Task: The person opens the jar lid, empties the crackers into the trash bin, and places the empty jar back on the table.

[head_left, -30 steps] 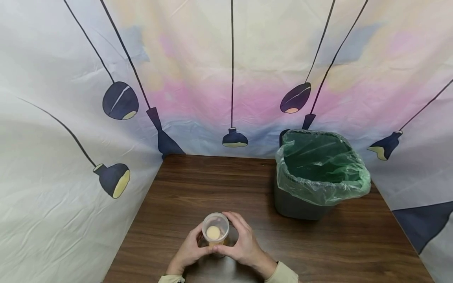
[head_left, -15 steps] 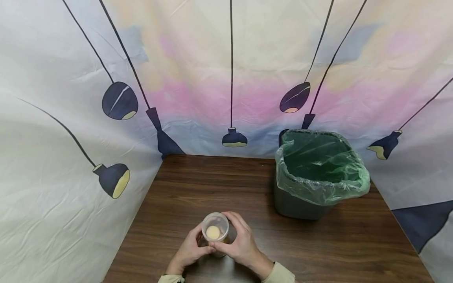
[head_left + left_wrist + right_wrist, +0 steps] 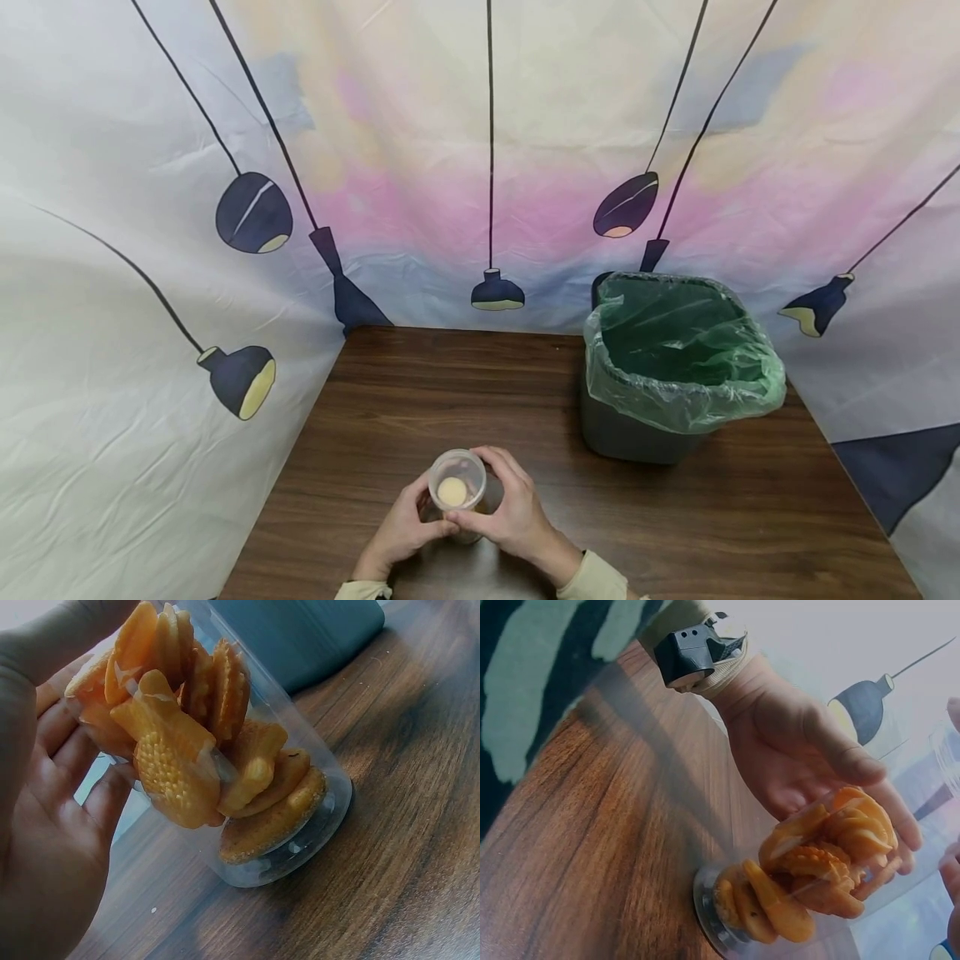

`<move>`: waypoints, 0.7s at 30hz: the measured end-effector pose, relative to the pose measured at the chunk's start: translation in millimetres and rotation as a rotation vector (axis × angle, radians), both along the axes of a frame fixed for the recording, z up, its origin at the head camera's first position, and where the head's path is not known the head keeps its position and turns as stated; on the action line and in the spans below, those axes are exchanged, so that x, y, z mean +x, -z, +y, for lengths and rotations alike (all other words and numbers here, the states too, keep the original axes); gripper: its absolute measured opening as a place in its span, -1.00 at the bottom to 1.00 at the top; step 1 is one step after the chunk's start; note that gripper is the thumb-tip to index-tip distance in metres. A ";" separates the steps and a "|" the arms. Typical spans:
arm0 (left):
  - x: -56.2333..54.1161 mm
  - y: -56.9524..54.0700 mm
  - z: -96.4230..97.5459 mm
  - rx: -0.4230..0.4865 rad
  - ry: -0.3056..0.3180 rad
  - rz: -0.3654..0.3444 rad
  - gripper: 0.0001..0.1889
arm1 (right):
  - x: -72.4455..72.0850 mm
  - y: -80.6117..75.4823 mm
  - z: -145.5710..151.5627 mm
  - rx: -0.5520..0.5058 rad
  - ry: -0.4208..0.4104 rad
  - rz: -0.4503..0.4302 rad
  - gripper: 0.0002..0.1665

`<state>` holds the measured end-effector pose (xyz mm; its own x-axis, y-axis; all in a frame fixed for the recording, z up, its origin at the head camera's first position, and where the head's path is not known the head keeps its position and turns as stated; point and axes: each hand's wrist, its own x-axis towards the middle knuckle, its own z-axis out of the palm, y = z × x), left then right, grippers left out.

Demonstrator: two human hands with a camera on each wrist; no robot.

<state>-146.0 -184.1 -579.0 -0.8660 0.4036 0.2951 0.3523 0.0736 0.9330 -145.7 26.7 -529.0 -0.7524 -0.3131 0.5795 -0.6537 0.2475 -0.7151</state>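
Observation:
A clear plastic jar [image 3: 459, 467] stands on the table between my two hands, its round mouth uncovered. Golden-brown biscuits [image 3: 176, 761], one of them fish-shaped, show through its wall in the left wrist view. From above, a pale round biscuit [image 3: 452, 492] is visible inside. My left hand [image 3: 401, 533] holds the jar's left side, thumb at the front. On the other side my right hand [image 3: 517, 517] grips it near the rim, with fingers behind and thumb in front. Only bits of the right hand's fingers [image 3: 950, 881] show at the edge of the right wrist view.
A dark bin [image 3: 637, 437] with a green translucent liner [image 3: 682, 400] stands on the wooden table [image 3: 450, 383] at the back right. Behind and beside the table hangs a cloth backdrop [image 3: 420, 167] printed with lamps.
My right thumb and wrist have shifted slightly to the left against the jar. The jar, the left hand and the bin stay in place.

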 end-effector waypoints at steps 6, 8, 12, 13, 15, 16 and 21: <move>-0.4 0.2 0.3 0.009 0.010 -0.001 -0.25 | -5.2 -2.0 2.5 -0.022 -0.039 0.013 -0.16; -0.5 0.7 0.5 0.006 0.010 0.000 -0.25 | -6.7 -3.3 3.9 -0.017 -0.047 0.018 -0.15; -0.4 1.9 0.2 -0.004 0.009 0.003 -0.25 | -9.9 -5.1 6.5 0.001 -0.058 0.027 -0.14; -0.4 2.1 0.1 -0.003 0.008 -0.003 -0.25 | -10.9 -5.3 7.1 0.004 -0.060 0.027 -0.15; -0.3 2.4 -0.1 0.000 0.008 -0.002 -0.25 | -13.0 -5.2 8.1 0.006 -0.073 0.027 -0.16; -0.4 2.7 -0.1 0.002 0.009 0.000 -0.24 | -14.0 -5.1 8.8 0.007 -0.081 0.026 -0.16; -0.6 3.5 0.4 0.009 0.011 0.011 -0.23 | -19.9 -6.8 11.4 -0.012 -0.156 0.041 -0.12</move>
